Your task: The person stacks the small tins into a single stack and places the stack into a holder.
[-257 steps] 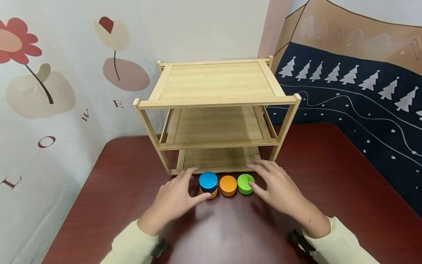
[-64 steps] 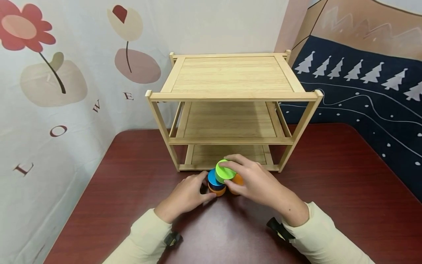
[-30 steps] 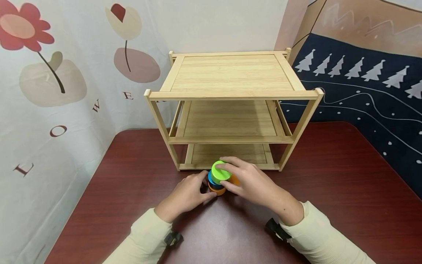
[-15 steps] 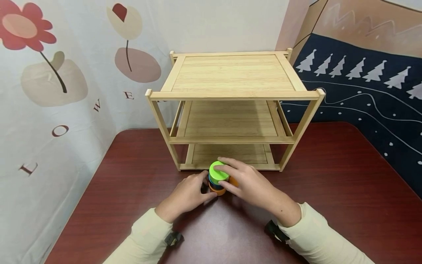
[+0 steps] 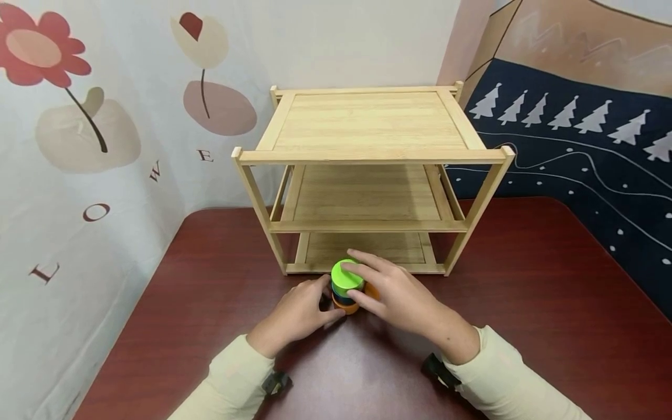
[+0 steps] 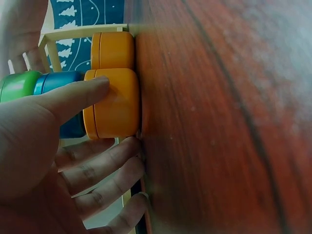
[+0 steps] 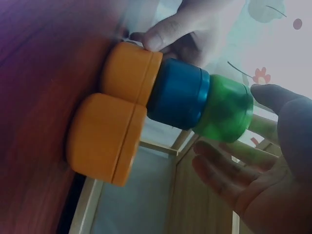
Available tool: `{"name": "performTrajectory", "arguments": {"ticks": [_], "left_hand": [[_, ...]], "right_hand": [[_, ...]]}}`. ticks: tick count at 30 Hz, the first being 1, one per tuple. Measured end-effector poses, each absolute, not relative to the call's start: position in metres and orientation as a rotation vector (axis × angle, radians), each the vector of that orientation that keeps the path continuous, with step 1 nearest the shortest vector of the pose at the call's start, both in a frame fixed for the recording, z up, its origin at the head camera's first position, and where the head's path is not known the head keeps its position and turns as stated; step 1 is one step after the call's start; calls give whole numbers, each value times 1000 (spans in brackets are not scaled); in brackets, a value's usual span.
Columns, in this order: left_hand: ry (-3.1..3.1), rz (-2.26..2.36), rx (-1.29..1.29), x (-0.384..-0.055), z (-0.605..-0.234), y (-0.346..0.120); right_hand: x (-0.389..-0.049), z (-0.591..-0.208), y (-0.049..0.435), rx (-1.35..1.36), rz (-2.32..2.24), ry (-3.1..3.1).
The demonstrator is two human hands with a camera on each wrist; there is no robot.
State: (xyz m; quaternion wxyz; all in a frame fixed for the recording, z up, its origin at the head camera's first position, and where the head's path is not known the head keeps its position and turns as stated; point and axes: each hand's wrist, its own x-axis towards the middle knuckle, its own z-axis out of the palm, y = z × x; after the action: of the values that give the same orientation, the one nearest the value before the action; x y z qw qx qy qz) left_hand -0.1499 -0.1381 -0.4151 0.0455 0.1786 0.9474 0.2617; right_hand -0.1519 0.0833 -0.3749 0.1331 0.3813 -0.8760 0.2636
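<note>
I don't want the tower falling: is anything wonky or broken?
Nothing stands out. The green jar sits on the blue jar, itself on an orange jar, looking fairly straight. The other orange jar stands beside them. No visible damage.

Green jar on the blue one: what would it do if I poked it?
The green jar might topple, since it tops a narrow stack above the blue jar. On its side it would likely roll, being round. It looks stiff: its wall shows no dents.

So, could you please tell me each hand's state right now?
Left hand: holding the stacked orange jar.
Right hand: around the green jar; whether gripping cannot be told.
</note>
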Motion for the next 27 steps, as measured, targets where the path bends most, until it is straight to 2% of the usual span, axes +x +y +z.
{"name": "performTrajectory", "arguments": {"ticks": [27], "left_hand": [[2893, 817, 542, -150, -413, -138]], "right_hand": [[-148, -373, 113, 1003, 637, -2568]]}}
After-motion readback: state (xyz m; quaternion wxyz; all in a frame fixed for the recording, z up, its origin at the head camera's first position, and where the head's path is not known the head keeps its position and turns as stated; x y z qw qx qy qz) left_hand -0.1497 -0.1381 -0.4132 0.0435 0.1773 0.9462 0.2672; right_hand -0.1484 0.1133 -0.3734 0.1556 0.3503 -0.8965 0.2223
